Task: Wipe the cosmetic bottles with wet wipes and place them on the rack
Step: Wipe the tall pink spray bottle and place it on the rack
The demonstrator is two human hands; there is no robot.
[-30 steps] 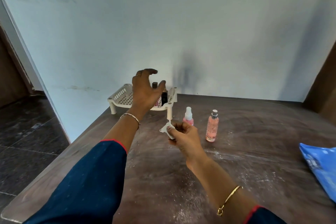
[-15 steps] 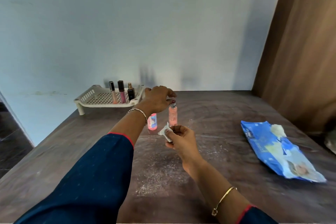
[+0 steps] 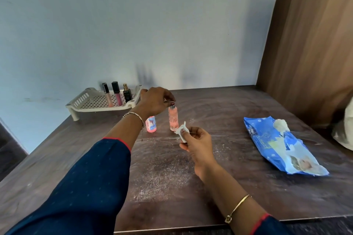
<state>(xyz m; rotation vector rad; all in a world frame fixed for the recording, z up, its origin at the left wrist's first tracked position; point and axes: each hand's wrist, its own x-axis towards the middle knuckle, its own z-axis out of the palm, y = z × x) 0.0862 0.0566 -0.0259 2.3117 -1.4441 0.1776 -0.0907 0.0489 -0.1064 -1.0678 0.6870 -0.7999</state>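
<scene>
Down from above with the left hand, fingertips curled onto the cap of the tall pink bottle. Looks like a pinch, though hard to be sure with the cap itself hidden under them.

Over in the right hand, pinching a crumpled wet wipe between thumb and fingers, raised off the table, right beside the bottle's foot at centre frame.

Upright on the table for the tall pink bottle, vertical along its length, caught between the two hands: left on top, right low and slightly toward the lower right. Nearer for the lift, clearly the left. Nearer for the wiping, the right, with the wipe just beside the bottle's body.

Probably calls for a straight pull up and a little toward the lower centre, into the wipe.

Just left of it, partly behind the left wrist, a small pink bottle, upright too, close enough to get knocked on a careless lift.

At upper left, against the wall, the rack with three dark-capped cosmetics standing on it, well apart from the tall bottle. Off to the right, a blue wipes pack, lying flat.
</scene>
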